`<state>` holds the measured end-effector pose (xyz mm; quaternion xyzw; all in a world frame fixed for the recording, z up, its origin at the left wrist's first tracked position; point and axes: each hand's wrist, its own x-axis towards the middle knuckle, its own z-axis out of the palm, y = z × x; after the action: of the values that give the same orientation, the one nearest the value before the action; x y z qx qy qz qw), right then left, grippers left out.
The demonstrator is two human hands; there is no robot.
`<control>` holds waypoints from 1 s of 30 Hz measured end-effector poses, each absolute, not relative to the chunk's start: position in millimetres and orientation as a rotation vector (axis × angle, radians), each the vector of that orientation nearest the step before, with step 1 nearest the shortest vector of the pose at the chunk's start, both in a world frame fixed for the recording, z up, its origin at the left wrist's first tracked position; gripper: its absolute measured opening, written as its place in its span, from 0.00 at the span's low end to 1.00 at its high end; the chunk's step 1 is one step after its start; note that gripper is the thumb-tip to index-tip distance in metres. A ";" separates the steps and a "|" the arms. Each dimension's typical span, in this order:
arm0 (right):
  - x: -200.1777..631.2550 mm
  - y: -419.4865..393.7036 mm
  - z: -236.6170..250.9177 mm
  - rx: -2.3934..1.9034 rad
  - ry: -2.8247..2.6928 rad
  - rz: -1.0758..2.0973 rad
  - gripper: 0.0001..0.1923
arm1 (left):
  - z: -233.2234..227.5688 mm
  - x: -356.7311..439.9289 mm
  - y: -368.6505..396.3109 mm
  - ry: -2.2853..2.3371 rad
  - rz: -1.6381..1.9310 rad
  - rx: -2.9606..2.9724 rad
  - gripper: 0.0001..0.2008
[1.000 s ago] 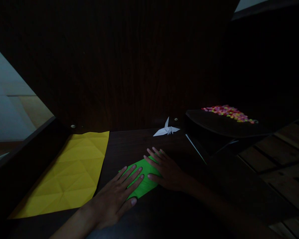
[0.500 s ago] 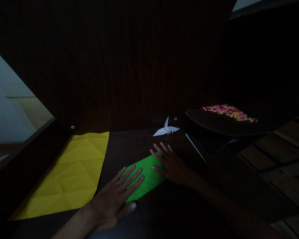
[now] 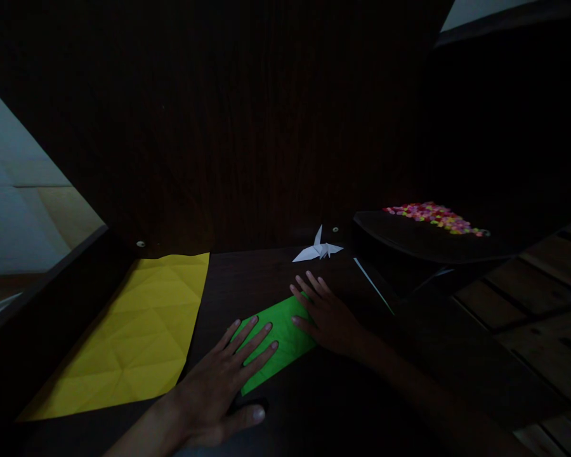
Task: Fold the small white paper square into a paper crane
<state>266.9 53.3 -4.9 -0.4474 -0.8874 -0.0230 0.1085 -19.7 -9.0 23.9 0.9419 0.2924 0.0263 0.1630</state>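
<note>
A folded green paper lies flat on a dark wooden table. My left hand rests palm down on its near left end, fingers spread. The far right end lies under my right hand, also flat with fingers apart. Neither hand grips anything; both press the paper down. The scene is very dim.
A creased yellow sheet lies to the left. A small white paper crane sits at the back by the dark wall. At the right a dark tray holds several small colourful pieces. A thin white strip leans beside it.
My right hand slid to the right along the green paper, uncovering more of its middle. My left hand stayed on the near end, thumb shifting slightly lower.
</note>
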 end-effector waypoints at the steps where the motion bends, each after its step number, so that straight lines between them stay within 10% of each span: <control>1: 265.1 51.9 -3.9 -1.307 -2.616 -0.065 0.33 | 24.2 -19.8 -9.1 0.842 0.077 2.688 0.39; 30: 237.1 21.4 16.8 -1.095 -2.718 0.528 0.40 | 27.8 -18.1 -10.4 0.841 0.164 2.721 0.43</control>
<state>237.1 21.4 16.8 -0.3666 -0.9098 0.1766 0.0819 -18.1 -10.4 27.8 0.9439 0.2916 0.0568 0.1441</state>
